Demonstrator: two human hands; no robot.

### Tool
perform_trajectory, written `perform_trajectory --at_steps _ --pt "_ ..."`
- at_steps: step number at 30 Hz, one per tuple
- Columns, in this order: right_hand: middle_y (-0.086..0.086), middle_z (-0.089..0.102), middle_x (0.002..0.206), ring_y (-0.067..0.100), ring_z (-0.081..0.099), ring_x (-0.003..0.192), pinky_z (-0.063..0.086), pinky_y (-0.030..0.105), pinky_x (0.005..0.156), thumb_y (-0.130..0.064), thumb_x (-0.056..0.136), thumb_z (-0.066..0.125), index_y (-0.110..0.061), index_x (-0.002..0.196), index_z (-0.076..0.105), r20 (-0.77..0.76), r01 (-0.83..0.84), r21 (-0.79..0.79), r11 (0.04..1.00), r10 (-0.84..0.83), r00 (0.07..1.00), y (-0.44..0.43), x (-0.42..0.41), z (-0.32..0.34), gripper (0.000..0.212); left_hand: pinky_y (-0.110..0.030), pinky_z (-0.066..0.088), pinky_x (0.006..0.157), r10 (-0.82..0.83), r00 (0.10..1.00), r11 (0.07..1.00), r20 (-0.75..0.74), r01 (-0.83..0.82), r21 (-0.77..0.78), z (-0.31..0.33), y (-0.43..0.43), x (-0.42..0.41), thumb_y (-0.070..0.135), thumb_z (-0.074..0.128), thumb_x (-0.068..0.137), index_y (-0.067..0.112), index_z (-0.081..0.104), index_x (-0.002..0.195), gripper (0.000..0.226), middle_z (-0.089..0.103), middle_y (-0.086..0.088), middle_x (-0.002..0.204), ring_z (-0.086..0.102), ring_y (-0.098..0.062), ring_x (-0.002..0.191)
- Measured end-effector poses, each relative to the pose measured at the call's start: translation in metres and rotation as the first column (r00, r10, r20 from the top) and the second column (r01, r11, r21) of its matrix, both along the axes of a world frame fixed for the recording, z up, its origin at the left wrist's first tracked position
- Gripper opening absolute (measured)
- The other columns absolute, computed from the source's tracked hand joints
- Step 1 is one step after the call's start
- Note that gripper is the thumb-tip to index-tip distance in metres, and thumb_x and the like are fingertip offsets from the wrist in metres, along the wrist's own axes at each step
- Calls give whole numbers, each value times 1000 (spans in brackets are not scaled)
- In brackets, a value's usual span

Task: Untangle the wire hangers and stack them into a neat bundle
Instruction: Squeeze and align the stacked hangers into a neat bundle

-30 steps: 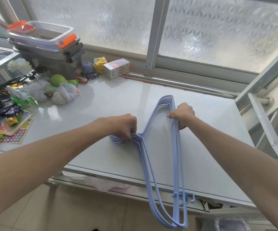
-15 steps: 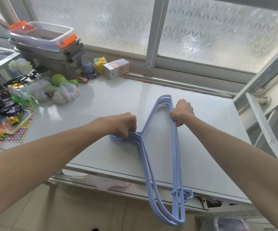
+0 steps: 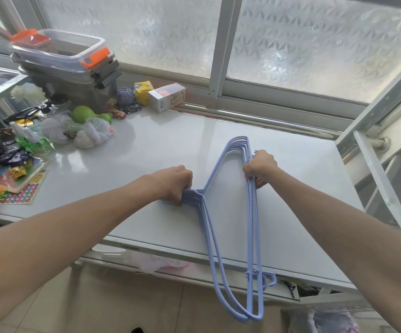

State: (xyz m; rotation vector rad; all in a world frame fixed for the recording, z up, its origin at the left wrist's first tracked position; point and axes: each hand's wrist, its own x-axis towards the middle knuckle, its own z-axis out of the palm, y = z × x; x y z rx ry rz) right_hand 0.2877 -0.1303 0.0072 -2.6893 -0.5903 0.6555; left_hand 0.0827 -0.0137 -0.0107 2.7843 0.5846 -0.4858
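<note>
Several light blue wire hangers (image 3: 251, 227) lie stacked together on the white table (image 3: 161, 150), their near ends sticking out past the front edge. My left hand (image 3: 174, 182) grips the bunched hooks and necks at the left of the stack. My right hand (image 3: 259, 168) holds the straight bars near the far corner of the bundle. The far corners of the hangers fan out slightly beyond my right hand.
At the back left stand stacked plastic boxes (image 3: 67, 58) with orange clips. Around them lie a small carton (image 3: 167, 97), a yarn ball (image 3: 125, 96), a green toy (image 3: 86, 114), white mesh puffs (image 3: 91, 135) and other clutter. A metal frame (image 3: 382, 131) rises at the right.
The bundle has shifted slightly away from me and its bars have closed up a little. Both hands keep their grips.
</note>
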Motion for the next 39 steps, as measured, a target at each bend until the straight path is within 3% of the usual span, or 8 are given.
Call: perform_trajectory --at_steps 4,9,14,17,20,25,31,39 --pt "13 63 75 28 64 47 52 30 37 0 74 62 -6 79 53 -7 23 14 1000 -23 1000 -1 -3 -2 12 -27 26 46 2 998 1000 59 -4 30 -5 -1 -2 2 62 68 11 46 54 23 36 -2 56 36 -25 54" --pt "11 57 82 31 61 66 49 31 41 1 72 72 -7 76 50 21 22 11 1000 -22 1000 -2 -8 -6 24 -27 24 46 -2 996 1000 85 0 25 -5 1 -2 2 61 68 12 45 52 25 32 -2 55 32 -24 55" --pt "7 48 70 22 47 51 46 33 38 7 70 70 -7 89 51 51 58 41 997 -60 997 -1 -9 -3 30 -27 24 47 9 994 1000 109 -11 22 -8 3 -1 2 59 66 15 48 53 21 34 -1 53 31 -23 54" --pt "6 44 69 22 44 52 52 37 47 6 71 70 -7 91 49 36 100 38 994 -102 994 0 -6 -5 32 -27 26 46 8 992 1000 126 -11 27 -7 2 -1 3 59 68 9 56 55 14 37 -1 54 34 -25 54" --pt "6 45 74 27 53 74 57 40 59 4 71 70 -7 98 52 19 126 31 992 -127 992 2 -10 -5 35 -25 24 43 -24 993 998 116 17 63 -5 -5 0 3 57 73 13 56 60 17 39 -1 59 37 -25 53" --pt "14 58 121 32 59 112 58 44 83 1 73 71 -6 125 52 39 132 45 990 -134 990 6 -10 -8 56 -24 18 42 -41 994 994 99 30 110 -5 -8 4 3 57 75 13 36 49 34 33 -4 57 31 -22 48" --pt "15 59 121 31 58 114 52 34 82 3 80 64 -4 114 54 68 178 99 979 -185 980 7 -12 -12 37 -26 32 50 -9 996 995 92 0 99 -10 -13 8 12 69 72 15 34 50 42 33 -1 61 39 -27 55" --pt "14 59 99 31 61 95 59 40 76 4 68 77 -3 102 58 -27 265 90 960 -264 964 2 -8 -5 40 -24 21 43 -74 991 991 111 60 121 -4 -13 7 7 60 72 14 36 49 34 34 -4 55 40 -30 58"
